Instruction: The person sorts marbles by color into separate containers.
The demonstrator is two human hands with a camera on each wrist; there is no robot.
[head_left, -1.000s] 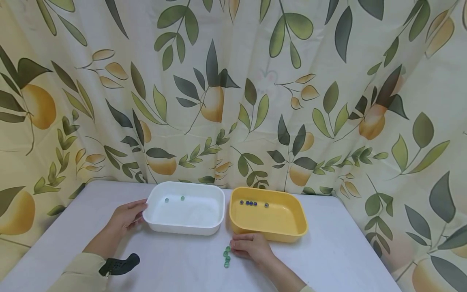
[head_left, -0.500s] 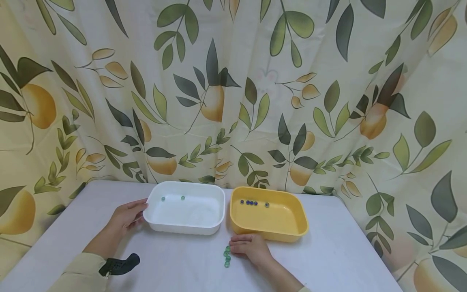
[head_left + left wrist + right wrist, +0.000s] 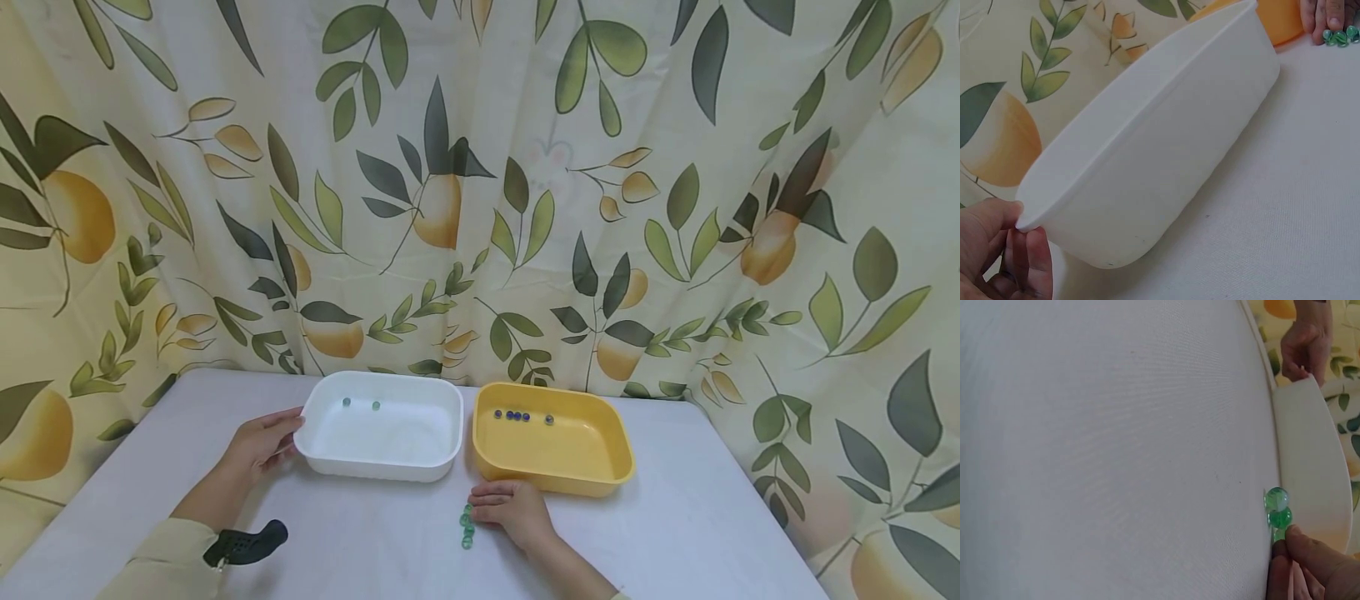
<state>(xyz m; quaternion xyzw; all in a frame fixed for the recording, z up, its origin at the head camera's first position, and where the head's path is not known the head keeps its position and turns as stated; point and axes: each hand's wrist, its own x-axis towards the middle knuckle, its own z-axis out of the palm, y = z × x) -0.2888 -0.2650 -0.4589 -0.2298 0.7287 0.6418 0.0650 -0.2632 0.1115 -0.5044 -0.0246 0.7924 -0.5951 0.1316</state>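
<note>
In the head view, a white tray (image 3: 378, 469) and a yellow tray (image 3: 570, 454) stand side by side on the white-covered table (image 3: 360, 542), near its far edge. The left hand (image 3: 261, 442) holds the left end of the white tray, in which two green marbles (image 3: 376, 406) lie apart towards the back; in the yellow tray five dark marbles (image 3: 517, 416) lie along the back, three of them close together in the middle, one a little to the left and one further right. In front of the gap between the trays, a short crooked row of loose marbles (image 3: 467, 543), also green, runs towards the person, and the right hand (image 3: 517, 510) lies at its far end, just in front of the yellow tray, fingers pointing left. A black band (image 3: 243, 546) shows at the left wrist by a pale sleeve (image 3: 165, 562), and a curtain (image 3: 480, 208) printed with leaves and fruit hangs behind. In the left wrist view, the left hand's fingers pinch the white tray's rim at a corner; at the upper right, the right hand's fingertips are at the loose marbles. In the right wrist view, the right thumb and forefinger are close together at the nearest loose marble, with two more just beyond it; I cannot tell whether they pinch it. The left hand appears at the white tray's far end.
</note>
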